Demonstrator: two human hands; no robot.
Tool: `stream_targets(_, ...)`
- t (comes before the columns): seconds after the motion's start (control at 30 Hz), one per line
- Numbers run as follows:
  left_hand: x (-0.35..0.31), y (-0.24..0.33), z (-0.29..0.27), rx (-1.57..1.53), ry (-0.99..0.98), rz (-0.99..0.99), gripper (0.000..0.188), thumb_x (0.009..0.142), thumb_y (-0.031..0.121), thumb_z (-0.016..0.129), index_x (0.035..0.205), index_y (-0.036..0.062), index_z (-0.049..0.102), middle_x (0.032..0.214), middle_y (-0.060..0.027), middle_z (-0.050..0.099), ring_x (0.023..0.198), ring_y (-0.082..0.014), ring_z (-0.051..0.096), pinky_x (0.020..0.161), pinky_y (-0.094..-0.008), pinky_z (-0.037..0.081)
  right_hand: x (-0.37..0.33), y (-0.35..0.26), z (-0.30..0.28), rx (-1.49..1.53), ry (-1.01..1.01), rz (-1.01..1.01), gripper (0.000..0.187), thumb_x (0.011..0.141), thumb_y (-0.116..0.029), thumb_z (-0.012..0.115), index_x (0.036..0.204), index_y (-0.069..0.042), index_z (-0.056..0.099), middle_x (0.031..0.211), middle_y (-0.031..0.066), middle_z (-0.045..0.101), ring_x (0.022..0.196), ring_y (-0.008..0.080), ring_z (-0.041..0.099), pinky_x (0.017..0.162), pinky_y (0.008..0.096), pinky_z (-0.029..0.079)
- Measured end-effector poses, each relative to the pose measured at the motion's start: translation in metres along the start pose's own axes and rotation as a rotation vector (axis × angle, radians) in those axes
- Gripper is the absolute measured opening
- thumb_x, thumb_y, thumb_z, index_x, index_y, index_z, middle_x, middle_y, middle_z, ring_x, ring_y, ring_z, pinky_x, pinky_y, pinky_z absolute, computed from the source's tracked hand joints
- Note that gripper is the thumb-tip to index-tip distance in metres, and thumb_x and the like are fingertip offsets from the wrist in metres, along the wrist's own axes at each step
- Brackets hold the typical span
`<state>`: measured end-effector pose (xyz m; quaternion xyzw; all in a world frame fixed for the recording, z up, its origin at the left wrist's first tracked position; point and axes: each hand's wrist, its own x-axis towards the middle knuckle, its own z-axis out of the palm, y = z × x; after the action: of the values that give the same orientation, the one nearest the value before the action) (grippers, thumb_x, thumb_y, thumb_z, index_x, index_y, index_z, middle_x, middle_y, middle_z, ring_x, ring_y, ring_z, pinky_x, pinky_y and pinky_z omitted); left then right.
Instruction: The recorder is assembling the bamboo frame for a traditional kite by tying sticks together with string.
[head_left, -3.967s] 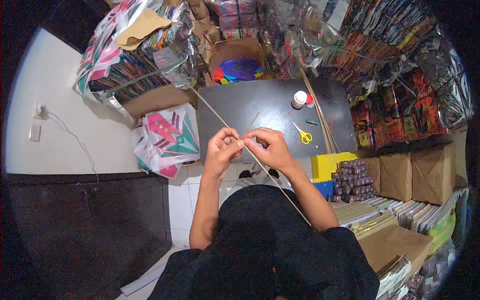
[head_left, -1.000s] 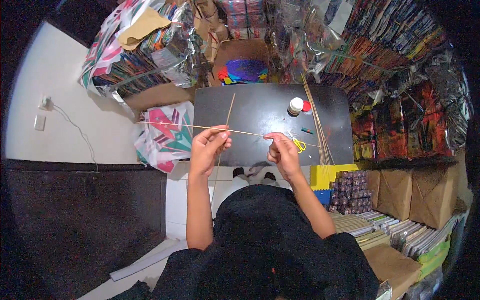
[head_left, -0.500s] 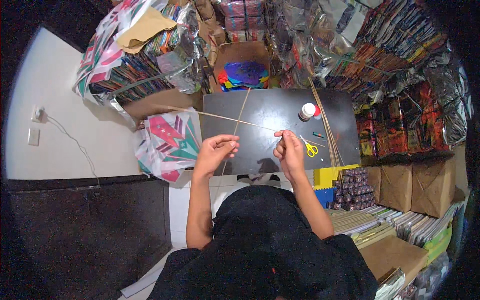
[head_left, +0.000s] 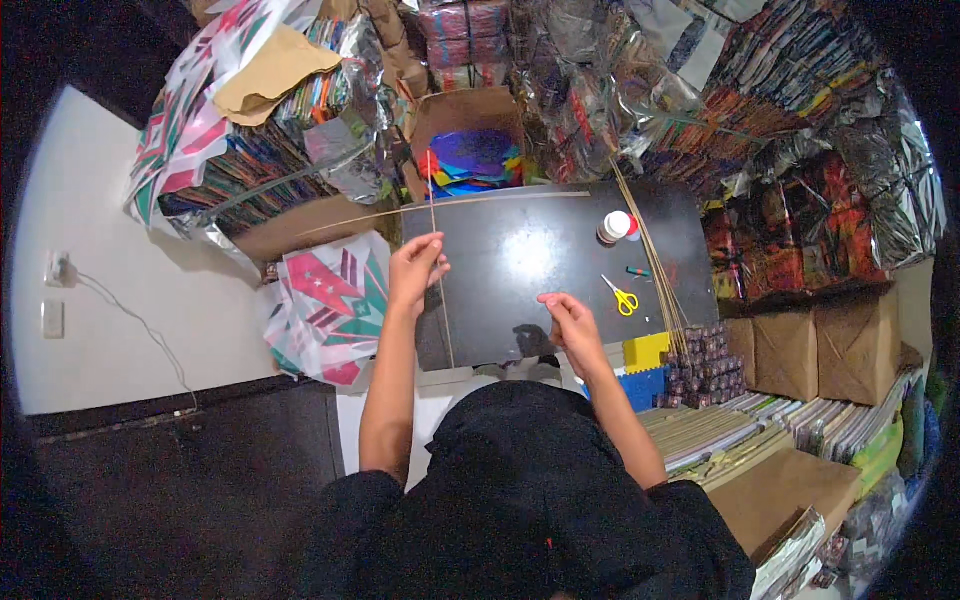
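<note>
My left hand (head_left: pixel 418 272) is closed in a pinch over the left part of the table. Between its fingers is a thin upright stick (head_left: pixel 447 330), light brown like bamboo. A second long thin stick (head_left: pixel 510 197) crosses it just above the hand and bows slightly from the left wall side to the table's far edge. How the two sticks are joined is too small to tell. My right hand (head_left: pixel 572 325) hovers over the near middle of the table, thumb and index finger pressed together. Whatever it pinches, if anything, cannot be made out.
On the dark table (head_left: pixel 500 310) lie yellow-handled scissors (head_left: pixel 625 300), a white-capped bottle (head_left: pixel 613 228), a small teal item (head_left: pixel 637 270) and several thin sticks (head_left: pixel 650 240). Patterned sheets (head_left: pixel 335 300) hang at its left. A cardboard box (head_left: pixel 465 110) stands behind; wrapped stacks (head_left: pixel 790 220) crowd the right.
The crossed sticks have shifted left and turned, with the long one now tilting up to the right. My right hand has come off the long stick and moved lower.
</note>
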<state>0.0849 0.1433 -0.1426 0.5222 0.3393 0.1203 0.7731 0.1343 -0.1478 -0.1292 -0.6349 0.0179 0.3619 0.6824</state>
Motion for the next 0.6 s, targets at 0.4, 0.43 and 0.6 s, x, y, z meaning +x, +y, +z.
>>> stream_targets(0.4,0.096,-0.088,0.014,0.251,0.049,-0.069,0.022,0.090,0.016,0.074,0.108,0.0023,0.073,0.080,-0.0024,0.066,0.065,-0.0100,0.059,0.054,-0.0244,0.048,-0.021,0.029,-0.002,-0.009,0.102,-0.013,0.021,0.102,-0.024,0.059,0.113,-0.008,0.066,0.065,-0.0098,0.038,0.054,0.0014,0.034,0.050,0.0216,0.031)
stream_targets(0.43,0.096,-0.094,0.018,0.239,0.048,-0.098,0.022,0.090,0.015,0.074,0.107,0.0018,0.072,0.080,-0.0028,0.066,0.065,-0.0103,0.060,0.053,-0.0249,0.048,-0.023,0.030,-0.004,-0.007,0.126,-0.013,0.021,0.102,-0.024,0.059,0.113,-0.008,0.066,0.065,-0.0097,0.038,0.054,0.0014,0.034,0.050,0.0214,0.031)
stream_targets(0.6,0.099,-0.112,0.028,0.230,0.055,-0.151,0.019,0.092,0.015,0.072,0.107,0.0040,0.072,0.080,-0.0022,0.065,0.065,-0.0103,0.062,0.051,-0.0241,0.049,-0.031,0.031,-0.014,0.003,0.207,-0.027,0.020,0.101,-0.022,0.059,0.113,-0.007,0.066,0.063,-0.0095,0.038,0.051,0.0017,0.034,0.049,0.0215,0.031)
